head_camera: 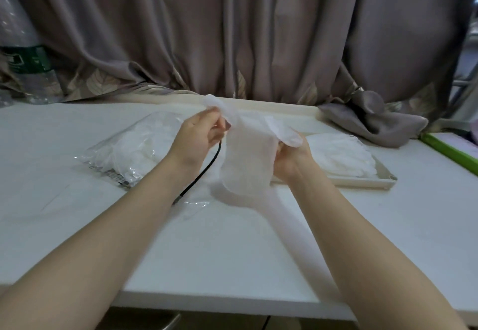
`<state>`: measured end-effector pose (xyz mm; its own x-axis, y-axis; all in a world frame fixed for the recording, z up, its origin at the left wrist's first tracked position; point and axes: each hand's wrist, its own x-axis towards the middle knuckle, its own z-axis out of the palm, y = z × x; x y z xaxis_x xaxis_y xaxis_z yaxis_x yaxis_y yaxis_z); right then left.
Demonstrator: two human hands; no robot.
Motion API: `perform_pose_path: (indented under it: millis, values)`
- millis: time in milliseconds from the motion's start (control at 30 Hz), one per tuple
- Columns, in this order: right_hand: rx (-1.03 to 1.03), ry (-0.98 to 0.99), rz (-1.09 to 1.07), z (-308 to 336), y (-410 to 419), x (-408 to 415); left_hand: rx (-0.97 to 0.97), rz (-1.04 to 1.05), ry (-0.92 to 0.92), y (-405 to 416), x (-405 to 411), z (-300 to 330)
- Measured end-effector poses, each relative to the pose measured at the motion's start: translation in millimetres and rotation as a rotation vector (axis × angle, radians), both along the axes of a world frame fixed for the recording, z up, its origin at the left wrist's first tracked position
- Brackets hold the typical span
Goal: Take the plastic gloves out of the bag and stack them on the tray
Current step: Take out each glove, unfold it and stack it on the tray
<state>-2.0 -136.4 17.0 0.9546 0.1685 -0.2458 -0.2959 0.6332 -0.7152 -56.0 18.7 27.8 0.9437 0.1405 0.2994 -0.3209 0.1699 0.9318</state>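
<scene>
A thin translucent plastic glove point(247, 159) hangs above the middle of the white table, held between both hands. My left hand point(198, 135) pinches its upper finger end. My right hand point(291, 155) grips its right side, partly hidden behind the film. The clear plastic bag point(132, 148), still full of white gloves, lies to the left of my hands. A cream tray point(362, 182) sits to the right and carries a stack of gloves point(341, 155).
A black cable point(204, 171) runs across the table beneath my left wrist. Grey curtain point(375, 120) drapes onto the table's back right. A green strip point(450, 152) lies at the right edge, and a plastic bottle point(23, 52) stands at the far left.
</scene>
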Motion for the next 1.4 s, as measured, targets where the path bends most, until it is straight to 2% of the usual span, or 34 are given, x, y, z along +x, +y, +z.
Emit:
perform_pose_path:
  millis: [67,167,233,300,367,467,500,567,633,667,700,767,900,1000,1067,1167,1233,1333,1400]
  values:
    - [0.022,0.015,0.009,-1,-2,0,-0.081,-0.18,0.166,-16,5,1]
    - [0.18,0.028,0.022,2,-20,2,0.012,-0.394,0.358,-37,5,-6]
    - [0.262,-0.015,0.027,8,-33,-2,0.018,-0.492,0.401,-46,2,-8]
    - [0.203,-0.074,-0.004,15,-46,-9,-0.035,-0.533,0.356,-50,4,-10]
    - [-0.01,-0.051,-0.087,19,-64,-12,-0.018,-0.524,0.287,-52,7,-4]
    - [-0.533,-0.078,-0.235,20,-87,-12,0.169,-0.464,0.248,-57,14,12]
    - [-0.668,-0.191,-0.289,19,-90,-11,0.245,-0.466,0.248,-59,15,18]
    - [-0.847,-0.644,-0.33,26,-94,-14,0.424,-0.497,0.244,-64,18,30]
    - [-1.079,-1.088,-0.138,42,-94,-21,0.635,-0.532,0.195,-71,16,41]
    - [-1.193,-1.187,0.011,50,-93,-24,0.709,-0.548,0.169,-75,15,47]
    - [-1.267,-1.185,0.157,56,-94,-22,0.755,-0.566,0.15,-77,14,52]
    - [-1.266,-1.061,0.336,60,-95,-22,0.793,-0.574,0.133,-78,14,59]
    - [-1.34,-0.863,0.371,53,-111,-22,0.838,-0.509,0.149,-72,20,57]
    - [-1.309,-0.745,0.363,51,-135,-15,0.826,-0.469,0.144,-72,29,51]
    - [-1.177,-0.667,0.385,54,-152,-7,0.739,-0.466,0.133,-74,38,49]
    - [-0.768,-0.507,0.42,60,-173,5,0.61,-0.476,0.115,-76,54,49]
    - [-0.7,-0.45,0.45,63,-185,18,0.6,-0.464,0.107,-85,68,51]
    - [-0.932,-0.457,0.447,62,-198,49,0.707,-0.309,0.051,-103,97,55]
    - [-1.309,-0.564,0.254,65,-202,71,0.746,-0.155,-0.025,-114,118,56]
